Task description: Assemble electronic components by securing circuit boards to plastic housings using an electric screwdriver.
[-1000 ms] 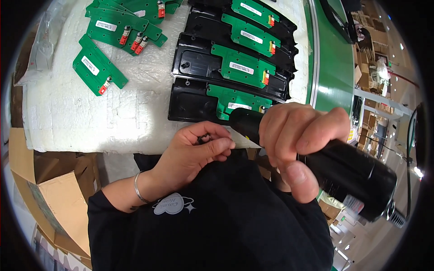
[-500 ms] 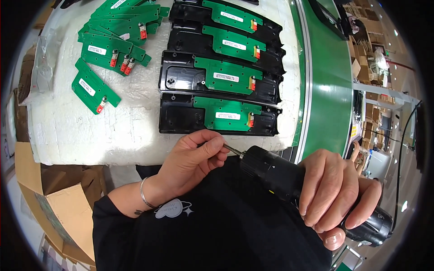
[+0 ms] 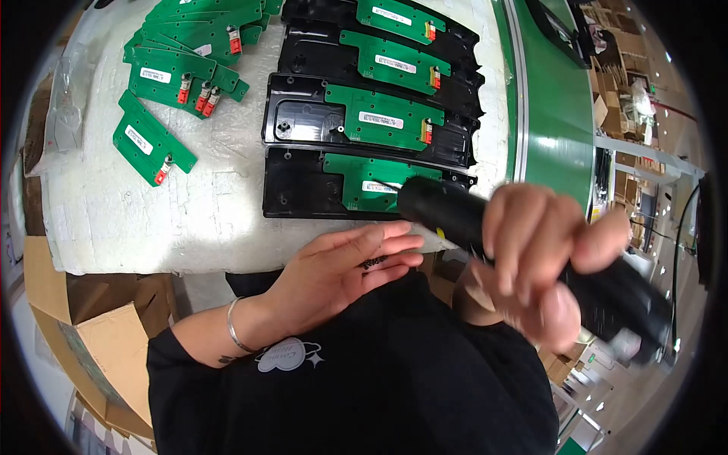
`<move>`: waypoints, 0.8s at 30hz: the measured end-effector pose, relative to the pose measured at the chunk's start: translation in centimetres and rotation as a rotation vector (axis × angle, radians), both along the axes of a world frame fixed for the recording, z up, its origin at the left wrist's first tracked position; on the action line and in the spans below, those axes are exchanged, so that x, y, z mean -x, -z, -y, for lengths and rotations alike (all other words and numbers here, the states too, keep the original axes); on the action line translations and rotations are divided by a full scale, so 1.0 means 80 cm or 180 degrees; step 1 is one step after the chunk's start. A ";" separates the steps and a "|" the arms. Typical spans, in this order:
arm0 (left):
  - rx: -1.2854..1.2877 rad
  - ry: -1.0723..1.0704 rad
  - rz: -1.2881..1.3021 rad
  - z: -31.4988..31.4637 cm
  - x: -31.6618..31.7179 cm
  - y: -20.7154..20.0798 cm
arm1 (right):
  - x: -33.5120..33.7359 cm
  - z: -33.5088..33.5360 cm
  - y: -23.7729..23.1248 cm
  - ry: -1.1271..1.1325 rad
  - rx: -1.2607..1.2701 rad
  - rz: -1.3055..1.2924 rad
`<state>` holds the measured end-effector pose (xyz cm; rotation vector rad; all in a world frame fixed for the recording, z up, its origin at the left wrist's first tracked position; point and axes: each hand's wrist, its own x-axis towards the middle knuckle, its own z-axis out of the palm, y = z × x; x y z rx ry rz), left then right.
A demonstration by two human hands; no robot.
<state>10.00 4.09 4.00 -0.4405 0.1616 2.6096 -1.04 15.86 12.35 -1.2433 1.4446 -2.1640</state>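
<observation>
My right hand (image 3: 542, 246), blurred by motion, is wrapped round a black electric screwdriver (image 3: 447, 212). The driver's thin bit points left and appears over the green circuit board (image 3: 353, 197) in the nearest black plastic housing (image 3: 299, 186); whether it touches cannot be told. Palm turned up, my left hand (image 3: 322, 262) cradles several small dark screws (image 3: 374, 262) on its curled fingers. It rests just in front of that housing's near edge. Behind it more black housings (image 3: 303, 114) stand in a column, each carrying a green board with a red-and-white connector.
Loose green circuit boards (image 3: 163, 72) lie fanned in a pile at the far left, one board (image 3: 152, 144) closer. All rest on a white foam-like surface (image 3: 152, 235). A cardboard box (image 3: 114, 341) is below left. A green strip (image 3: 550, 136) runs along the right.
The driver has swung up and away from my left fingers, its bit now over the nearest board. My left hand has opened its pinch, showing the screws. The view has shifted slightly.
</observation>
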 end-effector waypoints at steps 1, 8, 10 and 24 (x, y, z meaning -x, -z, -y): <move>0.0115 0.0144 -0.0063 0.003 -0.003 0.005 | 0.004 0.004 0.008 0.0181 -0.0130 0.0041; 0.0415 0.0226 -0.0351 0.010 -0.009 0.019 | 0.016 0.012 0.029 0.0102 -0.0023 0.0486; 0.0453 0.0292 -0.0478 0.011 -0.007 0.021 | 0.018 0.012 0.028 0.0145 -0.0019 0.0496; 0.1454 0.0085 -0.0158 0.013 -0.018 0.029 | 0.005 0.024 0.007 0.0529 -0.0938 -0.0060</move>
